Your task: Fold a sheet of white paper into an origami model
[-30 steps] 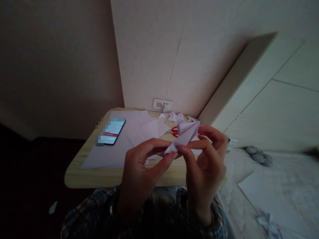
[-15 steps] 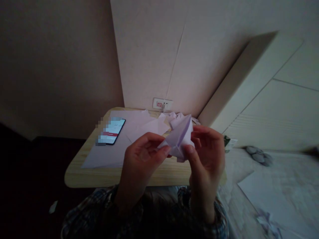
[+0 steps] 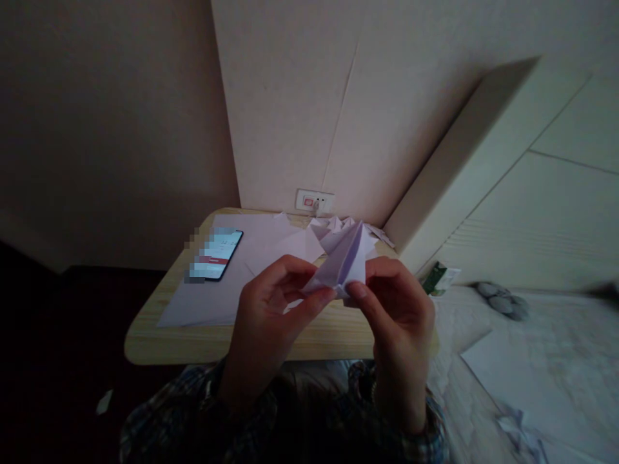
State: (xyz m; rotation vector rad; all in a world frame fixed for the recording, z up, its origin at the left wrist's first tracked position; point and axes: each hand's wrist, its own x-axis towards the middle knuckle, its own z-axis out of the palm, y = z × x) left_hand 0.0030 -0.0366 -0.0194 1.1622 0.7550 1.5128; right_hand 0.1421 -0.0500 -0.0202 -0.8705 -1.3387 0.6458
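Between my two hands is a piece of folded white paper [image 3: 341, 261], pointed at the top and creased down its middle, held above the front of the small wooden table [image 3: 193, 345]. My left hand [image 3: 273, 316] pinches its lower left corner between thumb and fingers. On the other side my right hand [image 3: 399, 312] grips the lower right, thumb in front and fingers behind. Both thumbs nearly meet at the base of the fold. Behind the held paper lie several folded paper pieces [image 3: 333, 225], partly hidden by it.
White paper sheets [image 3: 217, 303] cover the table's left part, with a lit phone [image 3: 217, 256] on them. A wall socket [image 3: 314, 201] sits behind the table. To the right, a bed [image 3: 474, 367] bears a paper sheet [image 3: 522, 380] and a grey patterned object [image 3: 500, 299].
The folded paper has shifted slightly left and turned, its sides drawn closer together. My right thumb has moved left toward the left thumb, and the right fingers have lowered.
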